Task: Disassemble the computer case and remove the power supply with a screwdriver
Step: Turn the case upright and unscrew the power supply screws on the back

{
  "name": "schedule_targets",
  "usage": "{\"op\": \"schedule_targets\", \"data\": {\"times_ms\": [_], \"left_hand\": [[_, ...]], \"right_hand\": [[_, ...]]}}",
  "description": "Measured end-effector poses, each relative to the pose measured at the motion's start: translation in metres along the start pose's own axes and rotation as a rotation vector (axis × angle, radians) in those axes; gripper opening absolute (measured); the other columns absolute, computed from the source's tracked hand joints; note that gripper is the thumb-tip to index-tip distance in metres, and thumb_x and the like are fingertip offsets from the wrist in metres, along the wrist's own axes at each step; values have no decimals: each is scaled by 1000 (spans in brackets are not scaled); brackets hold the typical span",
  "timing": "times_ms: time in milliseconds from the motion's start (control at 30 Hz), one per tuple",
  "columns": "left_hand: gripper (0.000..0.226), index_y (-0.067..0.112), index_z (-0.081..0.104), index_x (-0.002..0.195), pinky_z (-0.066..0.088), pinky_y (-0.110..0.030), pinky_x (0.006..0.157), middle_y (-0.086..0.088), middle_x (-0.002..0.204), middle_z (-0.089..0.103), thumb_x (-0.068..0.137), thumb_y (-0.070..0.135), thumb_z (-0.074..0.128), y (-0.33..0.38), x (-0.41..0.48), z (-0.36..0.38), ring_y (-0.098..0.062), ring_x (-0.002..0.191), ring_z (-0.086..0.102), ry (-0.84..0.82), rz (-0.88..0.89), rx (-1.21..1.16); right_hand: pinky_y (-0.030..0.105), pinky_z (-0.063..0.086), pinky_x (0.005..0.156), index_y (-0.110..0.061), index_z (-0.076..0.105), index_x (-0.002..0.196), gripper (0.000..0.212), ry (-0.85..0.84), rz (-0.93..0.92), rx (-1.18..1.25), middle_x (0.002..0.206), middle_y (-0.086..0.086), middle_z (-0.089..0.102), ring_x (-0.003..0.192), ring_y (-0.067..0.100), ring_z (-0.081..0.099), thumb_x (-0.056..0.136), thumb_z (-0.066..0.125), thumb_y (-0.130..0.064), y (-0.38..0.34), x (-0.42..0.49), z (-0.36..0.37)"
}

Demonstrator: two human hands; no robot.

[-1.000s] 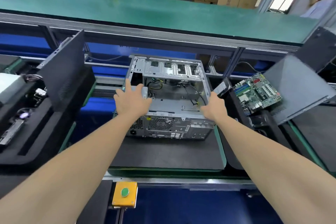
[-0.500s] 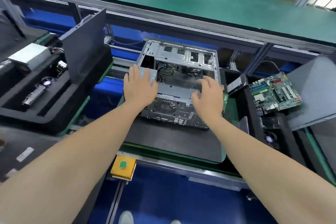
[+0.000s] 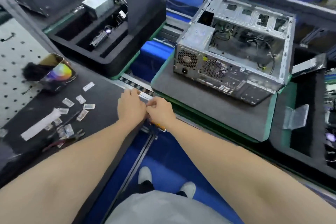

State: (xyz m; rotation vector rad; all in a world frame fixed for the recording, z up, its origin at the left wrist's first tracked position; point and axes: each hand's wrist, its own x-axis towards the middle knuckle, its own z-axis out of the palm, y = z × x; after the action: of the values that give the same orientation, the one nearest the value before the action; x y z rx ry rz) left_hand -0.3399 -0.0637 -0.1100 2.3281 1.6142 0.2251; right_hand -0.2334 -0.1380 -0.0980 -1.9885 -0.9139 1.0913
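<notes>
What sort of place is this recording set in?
Probably a factory line for dismantling computers: an opened computer case sits on a foam pallet beside a conveyor track, a black foam tray holds removed parts, and a workbench carries small bags.

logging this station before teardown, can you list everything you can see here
computer case: 1, silver, open, on the grey pad
grey pad: 1, green-edged, under the case
foam tray: 1, black, left of the case
metal box: 1, silver, tray's far end
upright panel: 1, dark grey, tray's right edge
plastic bags: several, clear, on the dark mat, left
printed box: 1, multicoloured, on that mat
button box: 1, yellow-orange, below the conveyor rail, mostly hidden
shoes: 2, white, on the blue floor
hands: 2, bare; left hand rests on the rail, right hand curled beside it
</notes>
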Motion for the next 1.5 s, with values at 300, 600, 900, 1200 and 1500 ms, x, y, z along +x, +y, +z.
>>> {"op": "schedule_targets", "data": {"times_ms": [300, 600, 900, 1200, 1500], "left_hand": [[46, 3, 42, 128, 45, -52, 95, -19, 134, 44, 102, 38, 55, -77, -3, 19, -42, 124, 51, -356, -120, 135], [15, 9, 35, 118, 42, -41, 71, -20, 108, 60, 104, 14, 39, -78, 22, 25, -32, 84, 54, -393, -46, -20], [18, 14, 39, 86, 39, -45, 68, -8, 78, 48, 103, 15, 33, -3, 86, -35, -33, 72, 47, -21, -107, -859], [19, 17, 51, 72, 39, -28, 41, -4, 58, 57, 83, 27, 39, 118, 108, -99, -19, 43, 46, -268, 75, -1118], [55, 28, 37, 150, 46, -27, 49, -13, 110, 67, 103, 0, 29, 202, 91, -107, -14, 50, 53, -570, 185, -1127]], "right_hand": [[40, 63, 84, -11, 68, 93, 15, -187, 359, 334, 95, 18, 68, 85, 25, 65, 99, 57, -2, 6, 5, 82], [39, 58, 95, -14, 54, 137, 33, -230, 390, 370, 124, 17, 69, 102, 25, 69, 104, 54, -10, 2, 7, 80], [42, 61, 79, -9, 66, 115, 61, -280, 297, 705, 99, 15, 74, 85, 31, 72, 109, 37, -63, -53, 2, 55], [32, 33, 54, -18, 52, 90, 52, 119, 133, 838, 58, 2, 42, 51, 18, 32, 103, 43, -67, -90, -6, -16], [34, 54, 60, -14, 56, 78, 49, 152, 171, 965, 64, 8, 54, 52, 24, 52, 111, 42, -47, -58, -47, -61]]}}
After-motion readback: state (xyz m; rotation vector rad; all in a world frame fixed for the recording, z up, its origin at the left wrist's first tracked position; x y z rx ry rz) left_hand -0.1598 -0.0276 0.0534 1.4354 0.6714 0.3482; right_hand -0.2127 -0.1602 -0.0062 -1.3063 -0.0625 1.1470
